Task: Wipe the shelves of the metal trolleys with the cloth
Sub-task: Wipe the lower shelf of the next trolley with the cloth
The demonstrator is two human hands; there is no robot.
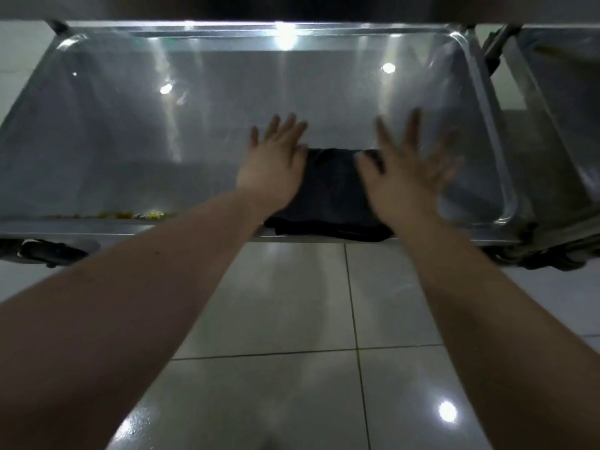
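A shallow, shiny stainless-steel trolley shelf (130, 131) with a raised rim and rounded corners spans the far part of the view, with bright lamp reflections on its surface. A dark, folded cloth (331, 193) lies on the shelf at its near edge, right of centre, its near hem draping slightly over the rim. The left hand (276, 160) lies flat with its fingers spread wide, palm down, at the cloth's left side and overlapping its edge. The right hand (409, 170), also spread wide and palm down, covers the cloth's right side; it is blurred, so whether it presses on the fabric cannot be told. Neither hand grips anything. Small yellowish crumbs (143, 215) sit along the near rim left of the cloth. A second metal trolley (558, 92) stands just beside, to the right. Below lies a glossy pale tiled floor (292, 319).
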